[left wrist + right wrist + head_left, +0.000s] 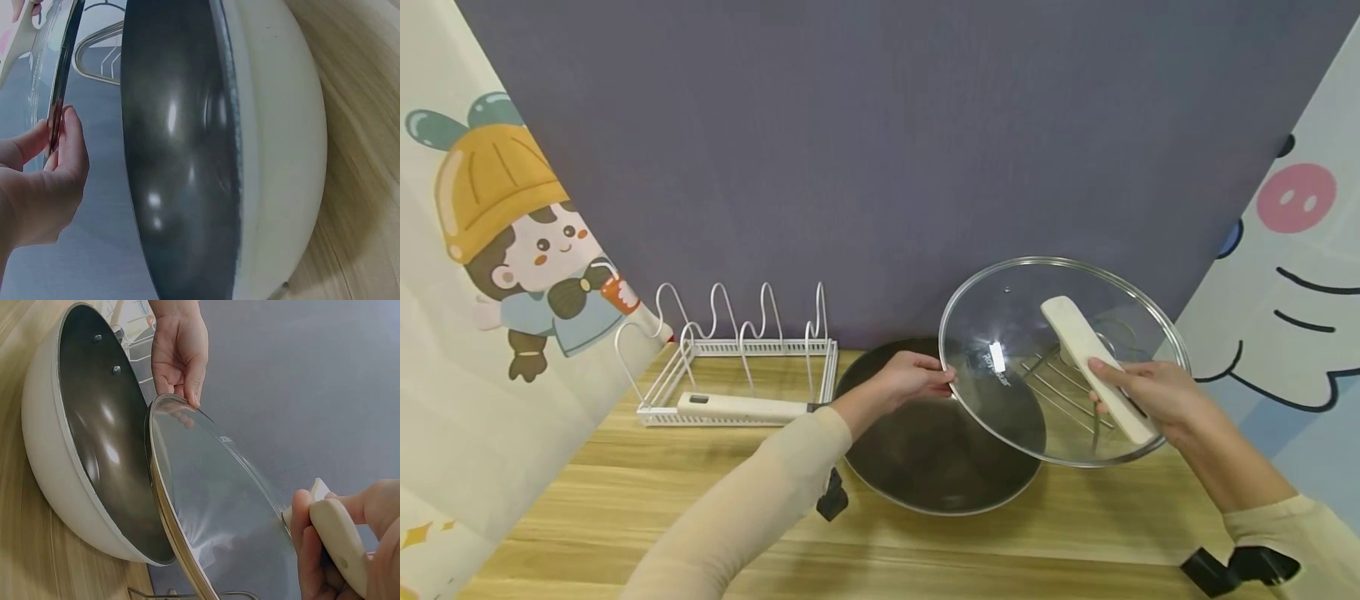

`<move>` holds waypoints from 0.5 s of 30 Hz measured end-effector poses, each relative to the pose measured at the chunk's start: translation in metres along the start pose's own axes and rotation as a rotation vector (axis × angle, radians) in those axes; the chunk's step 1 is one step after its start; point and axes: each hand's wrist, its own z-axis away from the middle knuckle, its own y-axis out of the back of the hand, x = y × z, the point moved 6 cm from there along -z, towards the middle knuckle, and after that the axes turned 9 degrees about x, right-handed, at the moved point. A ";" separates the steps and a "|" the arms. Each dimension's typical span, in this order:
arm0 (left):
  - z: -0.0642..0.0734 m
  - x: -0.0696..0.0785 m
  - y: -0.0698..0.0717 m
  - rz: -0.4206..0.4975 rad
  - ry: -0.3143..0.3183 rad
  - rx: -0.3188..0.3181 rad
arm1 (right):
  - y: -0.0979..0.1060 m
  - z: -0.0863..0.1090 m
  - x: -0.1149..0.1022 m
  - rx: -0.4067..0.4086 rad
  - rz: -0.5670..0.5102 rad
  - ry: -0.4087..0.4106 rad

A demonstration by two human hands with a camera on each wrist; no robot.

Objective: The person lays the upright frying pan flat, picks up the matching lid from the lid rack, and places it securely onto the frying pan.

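A round glass lid (1000,292) with a metal rim is held tilted above the right part of a wok (925,458). My right hand (1157,396) grips the lid's long cream handle (1075,333). With thumb and fingers, my left hand (910,375) pinches the lid's left rim; the left wrist view shows this hand (50,181) on the rim from the side. The wok, dark inside and cream outside (281,137), sits on the wooden table, its cream handle (737,407) pointing left. In the right wrist view the lid (206,487) leans beside the wok's opening.
A white wire rack (760,346) with several upright loops stands at the left, behind the wok's handle. Through the glass, a metal wire stand (1067,396) shows at the right. A grey wall (880,167) rises behind, with cartoon-printed sheets (535,250) at both sides.
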 end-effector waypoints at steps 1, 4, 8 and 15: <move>0.000 0.000 0.001 -0.001 0.003 0.001 | -0.001 0.000 -0.001 0.001 0.004 0.005; 0.007 0.004 0.002 -0.026 0.029 0.039 | -0.002 0.000 -0.002 0.012 0.002 0.014; 0.010 0.005 0.005 -0.079 0.006 0.062 | -0.005 0.002 -0.002 0.026 0.004 0.024; 0.021 0.011 0.012 -0.279 -0.115 0.083 | -0.007 0.005 0.000 0.041 0.015 0.035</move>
